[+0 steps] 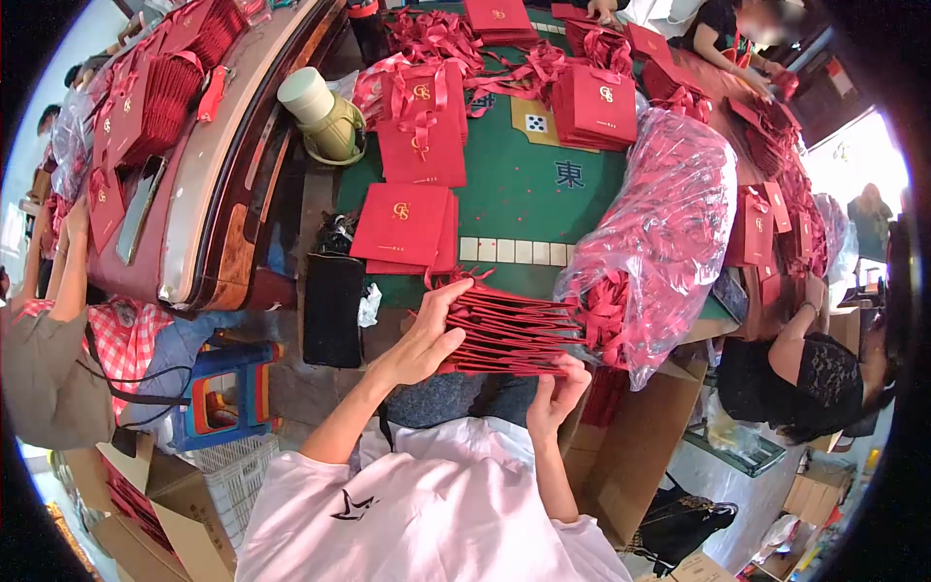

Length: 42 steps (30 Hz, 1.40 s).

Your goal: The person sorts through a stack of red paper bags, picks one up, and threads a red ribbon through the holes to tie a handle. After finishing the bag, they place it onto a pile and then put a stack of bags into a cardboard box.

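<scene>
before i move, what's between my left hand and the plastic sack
In the head view, a stack of red bags separates your left hand from the sack.

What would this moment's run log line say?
left hand: on red bag stack | right hand: on same stack | clear plastic bag: beside stack, red ribbons inside

Your stack of thin red bags (509, 332) presents its edges upward, layers slightly fanned, between your left hand (425, 339) and your right hand (560, 390).
</scene>
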{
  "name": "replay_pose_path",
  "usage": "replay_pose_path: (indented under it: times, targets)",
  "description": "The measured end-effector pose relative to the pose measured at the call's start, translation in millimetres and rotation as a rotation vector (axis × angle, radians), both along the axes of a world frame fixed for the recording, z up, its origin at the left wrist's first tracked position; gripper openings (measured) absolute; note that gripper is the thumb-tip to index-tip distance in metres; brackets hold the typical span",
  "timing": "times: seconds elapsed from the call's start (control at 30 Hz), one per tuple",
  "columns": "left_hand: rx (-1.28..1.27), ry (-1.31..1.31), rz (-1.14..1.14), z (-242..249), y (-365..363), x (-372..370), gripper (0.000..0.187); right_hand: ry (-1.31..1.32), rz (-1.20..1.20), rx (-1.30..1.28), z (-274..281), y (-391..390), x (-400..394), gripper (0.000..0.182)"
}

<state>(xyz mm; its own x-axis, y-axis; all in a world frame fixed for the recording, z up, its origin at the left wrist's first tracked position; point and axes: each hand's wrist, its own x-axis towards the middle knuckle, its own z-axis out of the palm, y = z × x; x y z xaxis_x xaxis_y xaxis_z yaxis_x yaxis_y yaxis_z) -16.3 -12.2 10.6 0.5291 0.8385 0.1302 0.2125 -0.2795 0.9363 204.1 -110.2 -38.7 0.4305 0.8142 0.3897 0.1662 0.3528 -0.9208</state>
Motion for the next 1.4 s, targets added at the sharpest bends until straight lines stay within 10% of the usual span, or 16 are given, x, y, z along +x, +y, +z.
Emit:
replay_pose_path:
  times: [0.67, 0.93, 1.4]
  targets:
    - [-0.030, 0.003, 0.018, -0.5, -0.6, 0.2, 0.064, -0.053, 0.016, -0.019, -2.5, -7.6, -15.3, 0.024]
    - [0.105, 0.107, -0.004, 4.7, -2.4, 0.8, 0.118, -0.013, -0.070, -0.110, -1.8, -3.6, -18.5, 0.031]
    - [0.140, 0.044, 0.038, 8.8, -6.8, 4.8, 0.106, -0.101, 0.133, -0.147, 2.4, -0.9, 3.5, 0.043]
